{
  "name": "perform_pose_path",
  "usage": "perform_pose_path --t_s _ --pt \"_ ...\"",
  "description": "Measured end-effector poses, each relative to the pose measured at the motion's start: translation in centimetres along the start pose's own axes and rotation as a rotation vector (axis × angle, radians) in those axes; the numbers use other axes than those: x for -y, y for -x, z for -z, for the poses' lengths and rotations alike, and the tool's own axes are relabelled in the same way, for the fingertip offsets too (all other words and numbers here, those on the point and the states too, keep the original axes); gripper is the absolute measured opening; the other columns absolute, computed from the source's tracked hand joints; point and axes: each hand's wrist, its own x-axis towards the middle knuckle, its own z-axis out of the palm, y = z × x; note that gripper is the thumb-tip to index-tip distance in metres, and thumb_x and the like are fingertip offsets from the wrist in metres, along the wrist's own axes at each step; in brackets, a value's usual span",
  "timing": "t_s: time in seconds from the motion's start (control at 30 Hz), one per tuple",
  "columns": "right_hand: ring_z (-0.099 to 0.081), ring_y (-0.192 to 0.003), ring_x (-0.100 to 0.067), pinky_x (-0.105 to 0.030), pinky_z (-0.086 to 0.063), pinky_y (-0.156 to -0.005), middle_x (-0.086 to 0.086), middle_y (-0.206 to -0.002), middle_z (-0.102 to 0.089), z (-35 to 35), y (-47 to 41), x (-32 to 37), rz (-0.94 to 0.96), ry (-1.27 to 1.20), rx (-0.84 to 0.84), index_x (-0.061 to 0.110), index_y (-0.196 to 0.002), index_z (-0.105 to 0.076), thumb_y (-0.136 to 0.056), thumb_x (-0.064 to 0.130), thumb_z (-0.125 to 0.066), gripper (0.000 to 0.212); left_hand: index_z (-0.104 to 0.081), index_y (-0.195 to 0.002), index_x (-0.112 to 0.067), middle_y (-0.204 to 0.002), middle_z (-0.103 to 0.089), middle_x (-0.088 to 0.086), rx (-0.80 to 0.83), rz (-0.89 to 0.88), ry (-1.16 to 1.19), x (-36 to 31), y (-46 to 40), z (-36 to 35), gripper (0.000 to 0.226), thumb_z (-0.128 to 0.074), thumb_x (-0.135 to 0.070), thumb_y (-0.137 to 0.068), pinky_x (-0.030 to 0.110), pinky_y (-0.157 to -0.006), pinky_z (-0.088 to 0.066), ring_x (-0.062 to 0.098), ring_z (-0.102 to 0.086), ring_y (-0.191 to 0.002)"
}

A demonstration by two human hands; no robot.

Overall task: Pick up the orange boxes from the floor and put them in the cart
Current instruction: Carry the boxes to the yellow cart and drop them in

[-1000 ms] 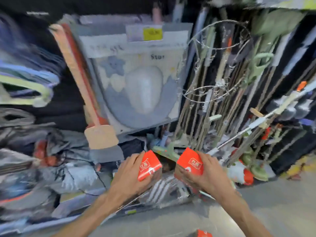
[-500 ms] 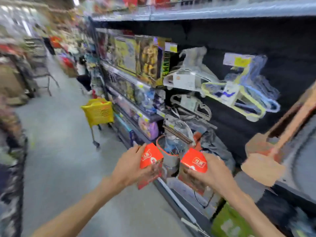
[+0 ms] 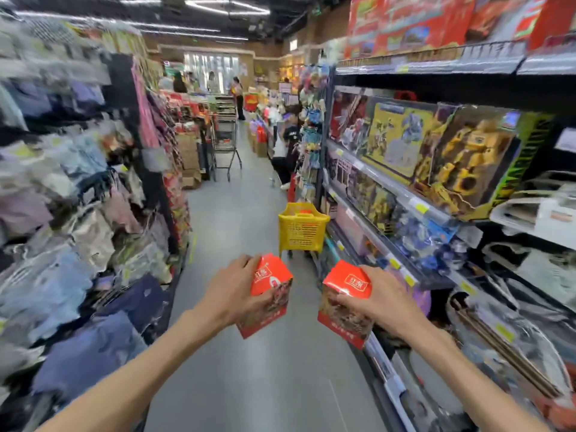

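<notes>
I hold two orange boxes out in front of me at chest height. My left hand [image 3: 232, 293] grips one orange box [image 3: 270, 280] from its left side. My right hand [image 3: 378, 302] grips the other orange box [image 3: 347, 289] from its right side. Both boxes have an orange top with a small label and a darker printed lower half. The yellow basket cart [image 3: 301, 230] stands farther down the aisle, straight ahead, close to the right-hand shelves. Something orange shows just above its rim.
Shelves of boxed toys [image 3: 436, 151] line the right side. Racks of hanging clothes [image 3: 78, 198] fill the left. The grey floor [image 3: 243, 213] runs between them toward a metal trolley [image 3: 226, 145] and several people farther off.
My view has swung left from facing the shelf to looking down the aisle. The yellow cart now stands ahead of my hands. Both hands kept hold of their boxes.
</notes>
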Motion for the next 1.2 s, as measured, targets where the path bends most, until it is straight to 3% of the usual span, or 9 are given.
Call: perform_pose_path --t_s 0.2,0.3,0.4,0.57,0.67,0.9,1.03,1.2 --pt "-0.059 -0.077 -0.003 -0.028 -0.044 -0.06 0.014 -0.087 -0.062 -3.9 -15.1 3.1 0.118 -0.032 0.037 0.036 -0.095 -0.054 -0.064 0.083 -0.067 0.058 -0.038 -0.147 -0.013 -0.131 -0.054 0.008 -0.056 0.051 -0.05 8.5 -10.3 -0.3 0.095 -0.039 -0.074 -0.073 0.036 -0.089 -0.044 0.029 -0.055 -0.114" --pt "-0.061 -0.082 -0.011 -0.034 -0.05 -0.067 0.012 -0.09 -0.063 -6.7 -24.0 2.9 0.16 -0.039 0.04 0.036 -0.098 -0.053 -0.059 0.092 -0.06 0.068 -0.039 -0.146 -0.01 -0.129 -0.055 0.011 -0.075 0.052 -0.06 12.6 -16.9 -1.4 0.09 -0.046 -0.068 -0.078 0.037 -0.09 -0.044 0.029 -0.055 -0.112" --pt "-0.059 -0.088 -0.009 -0.034 -0.051 -0.074 0.016 -0.101 -0.062 -8.3 -32.6 3.3 0.223 -0.051 0.037 0.037 -0.111 -0.055 -0.062 0.087 -0.065 0.071 -0.036 -0.147 -0.012 -0.13 -0.054 0.009 -0.095 0.081 -0.074 16.5 -23.6 -2.1 0.088 -0.049 -0.068 -0.08 0.038 -0.091 -0.046 0.028 -0.054 -0.114" --pt "-0.059 -0.078 -0.011 -0.037 -0.051 -0.068 0.013 -0.086 -0.062 -10.8 -46.8 5.4 0.274 -0.036 0.064 0.031 -0.094 -0.058 -0.064 0.079 -0.069 0.058 -0.034 -0.149 -0.015 -0.132 -0.052 0.006 -0.11 0.126 -0.067 23.3 -34.3 -2.7 0.086 -0.053 -0.067 -0.083 0.037 -0.09 -0.046 0.026 -0.054 -0.115" --pt "-0.06 -0.082 -0.013 -0.041 -0.053 -0.074 0.008 -0.093 -0.065 -13.6 -55.2 6.7 0.298 -0.042 0.069 0.028 -0.106 -0.06 -0.061 0.086 -0.065 0.073 -0.034 -0.148 -0.017 -0.134 -0.051 0.004 -0.117 0.157 -0.054 28.1 -40.0 -3.3 0.085 -0.051 -0.069 -0.083 0.037 -0.089 -0.048 0.024 -0.054 -0.116" --pt "-0.059 -0.069 -0.009 -0.044 -0.052 -0.062 0.01 -0.077 -0.062 -21.5 -74.1 9.9 0.272 -0.039 0.074 0.032 -0.082 -0.056 -0.061 0.084 -0.068 0.058 -0.033 -0.148 -0.02 -0.135 -0.05 0.001 -0.095 0.156 -0.066 42.1 -55.0 -6.4 0.085 -0.051 -0.069 -0.082 0.038 -0.09 -0.05 0.023 -0.055 -0.116" --pt "-0.06 -0.071 -0.014 -0.047 -0.051 -0.068 0.01 -0.075 -0.064 -25.7 -85.5 11.0 0.23 -0.034 0.063 0.033 -0.084 -0.056 -0.057 0.092 -0.062 0.065 -0.031 -0.15 -0.019 -0.136 -0.049 0.004 -0.058 0.115 -0.048 49.8 -65.0 -7.5 0.088 -0.05 -0.069 -0.081 0.042 -0.092 -0.049 0.024 -0.053 -0.117" --pt "-0.06 -0.072 -0.007 -0.039 -0.053 -0.064 0.011 -0.082 -0.064 -26.9 -96.9 11.6 0.137 -0.062 0.007 0.033 -0.093 -0.058 -0.064 0.083 -0.068 0.059 -0.033 -0.148 -0.02 -0.137 -0.049 0.004 0.034 0.027 -0.058 56.4 -79.3 -8.5 0.091 -0.045 -0.072 -0.075 0.042 -0.092 -0.048 0.026 -0.053 -0.117"
